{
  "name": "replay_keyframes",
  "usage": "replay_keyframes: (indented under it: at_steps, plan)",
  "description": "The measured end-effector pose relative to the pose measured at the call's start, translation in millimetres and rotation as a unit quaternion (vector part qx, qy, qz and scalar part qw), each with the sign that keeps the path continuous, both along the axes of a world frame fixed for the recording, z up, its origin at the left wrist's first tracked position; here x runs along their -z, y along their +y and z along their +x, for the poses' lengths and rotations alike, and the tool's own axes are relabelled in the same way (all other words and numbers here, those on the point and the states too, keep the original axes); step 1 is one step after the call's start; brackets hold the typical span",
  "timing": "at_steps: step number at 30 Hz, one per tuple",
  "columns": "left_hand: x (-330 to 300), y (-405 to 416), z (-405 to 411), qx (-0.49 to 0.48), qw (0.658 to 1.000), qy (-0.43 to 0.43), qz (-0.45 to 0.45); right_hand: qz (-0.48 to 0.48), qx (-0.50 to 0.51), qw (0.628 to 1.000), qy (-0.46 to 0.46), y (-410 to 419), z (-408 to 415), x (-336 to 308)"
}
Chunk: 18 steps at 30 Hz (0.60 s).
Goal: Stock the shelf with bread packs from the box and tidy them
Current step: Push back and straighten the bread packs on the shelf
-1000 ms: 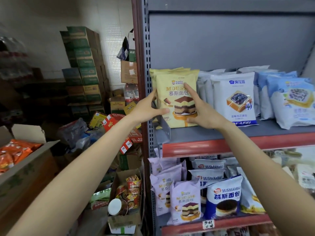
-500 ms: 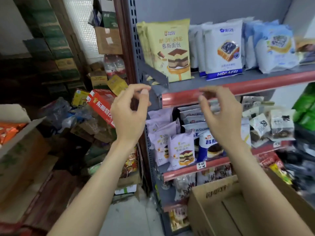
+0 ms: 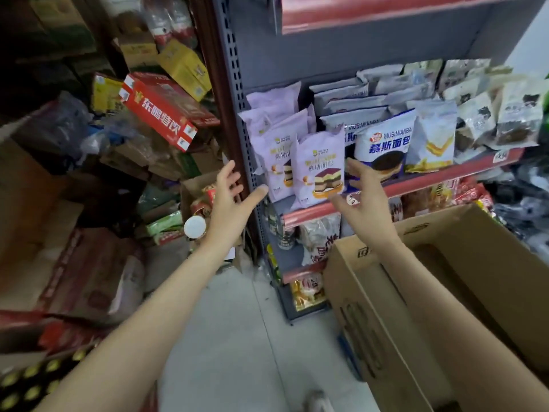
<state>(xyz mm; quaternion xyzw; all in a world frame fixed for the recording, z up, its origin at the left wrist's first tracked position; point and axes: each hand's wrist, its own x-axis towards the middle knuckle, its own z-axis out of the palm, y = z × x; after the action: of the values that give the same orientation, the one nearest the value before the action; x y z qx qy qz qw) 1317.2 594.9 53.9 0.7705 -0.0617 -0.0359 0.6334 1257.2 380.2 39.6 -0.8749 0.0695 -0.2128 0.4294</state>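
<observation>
Reaching toward the shelf (image 3: 395,185), both hands hang in the air with fingers spread and hold nothing. The left hand (image 3: 230,197) is just in front of the shelf's dark upright post, its thumb pointing toward the shelf; the right hand (image 3: 361,193) is in front of the shelf's red front edge, its fingertips near the packs but, as far as the blur allows, not touching them. On the shelf, at its left end, stand lilac bread packs (image 3: 318,169) printed with a layered cake slice, several rows deep and leaning a little. Beside them on the shelf stand white-and-blue bread packs (image 3: 383,144), then paler packs with a yellow sandwich picture, and grey-green bags farther along. Below the shelf and to its right sits the open cardboard box (image 3: 416,337), its inside bare as far as can be seen. Left of the shelf is a heap of cartons, among them a red carton (image 3: 162,114).
</observation>
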Motion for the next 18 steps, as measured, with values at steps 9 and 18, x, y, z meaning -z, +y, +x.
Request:
replay_keyframes:
  at_steps: [9,18]
  plan:
    - [58.8,-74.2,70.4,-0.032,0.998,-0.020,0.041,-0.074,-0.046,0.995,-0.044,-32.4,92.5,54.3]
    - [72.7,-89.6,86.0,-0.044,0.996,-0.033,-0.064,-0.079,-0.064,0.993,-0.068,-21.4,105.7,64.6]
